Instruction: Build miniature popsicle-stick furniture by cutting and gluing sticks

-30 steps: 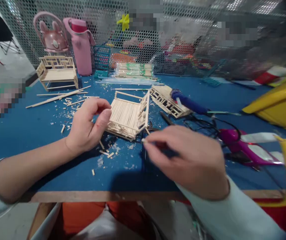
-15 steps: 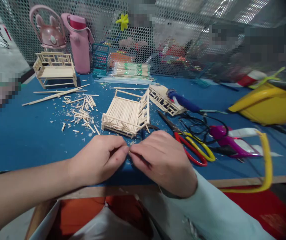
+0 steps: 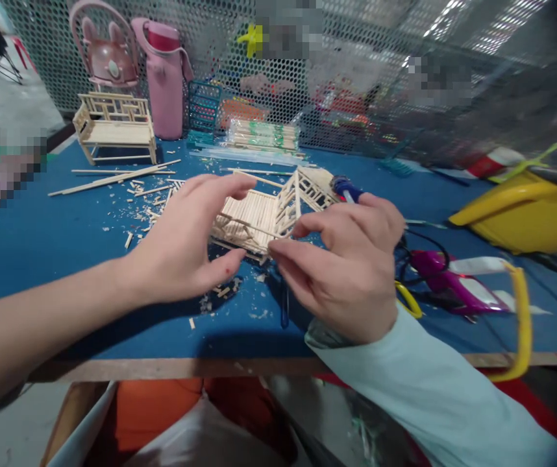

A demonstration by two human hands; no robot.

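A small unfinished bench model of thin wooden sticks lies on the blue tabletop between my hands. Around its left side my left hand is open, fingers and thumb spread apart, with nothing visible between them. My right hand is at the bench's front right corner. Its thumb and index finger are pinched together; whatever they hold is too small to make out. Behind the right hand lies another stick lattice panel, beside a blue-handled tool.
A finished stick bench stands at the back left near a pink bottle. Cut stick pieces litter the left. To the right are a purple tool, black cables, partly covered scissors and a yellow object.
My hands were pinched together in front of the bench. They have parted and moved forward to it; the left has opened, while the right stays pinched. Scissors are now mostly covered.
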